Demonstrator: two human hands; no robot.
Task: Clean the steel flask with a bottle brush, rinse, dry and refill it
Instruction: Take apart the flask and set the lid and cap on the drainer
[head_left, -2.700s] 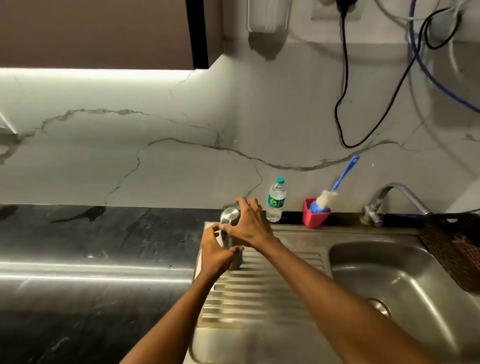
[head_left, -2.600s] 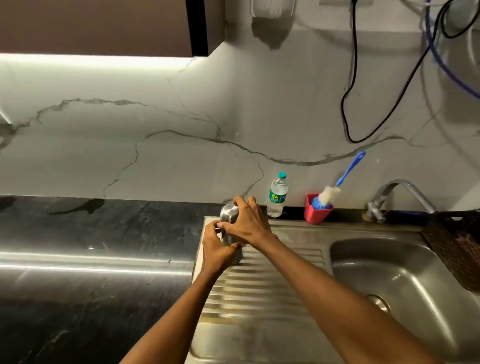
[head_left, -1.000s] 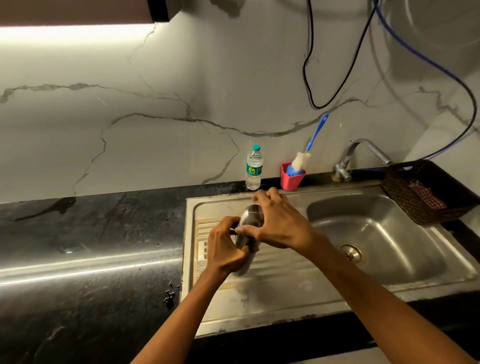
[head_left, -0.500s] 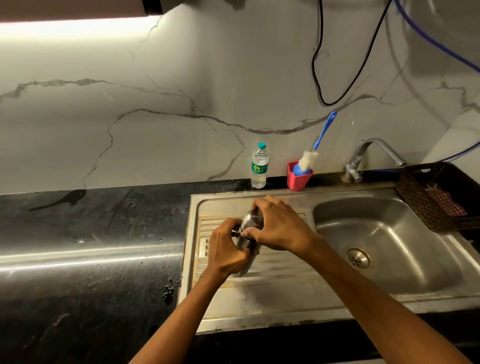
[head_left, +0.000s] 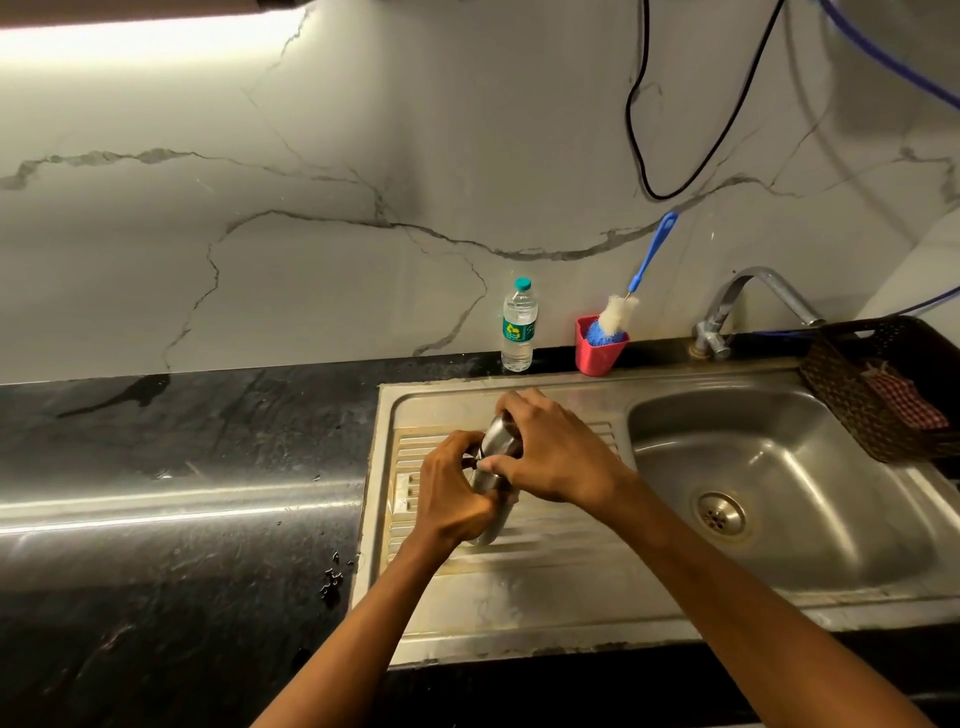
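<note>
while gripped: flask (head_left: 497, 446), both hands (head_left: 550, 457)

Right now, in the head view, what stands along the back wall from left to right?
Water bottle → red cup holding the bottle brush → tap → dark basket at the sink's far right.

Steel flask (head_left: 494, 452) held tilted over ribbed drainboard (head_left: 545, 525), left hand (head_left: 454, 493) gripping its body, right hand (head_left: 550, 452) curled over its top. Beyond the fingers (head_left: 511, 402): water bottle (head_left: 519, 326), bottle brush (head_left: 618, 317) in red cup (head_left: 597, 356).
</note>
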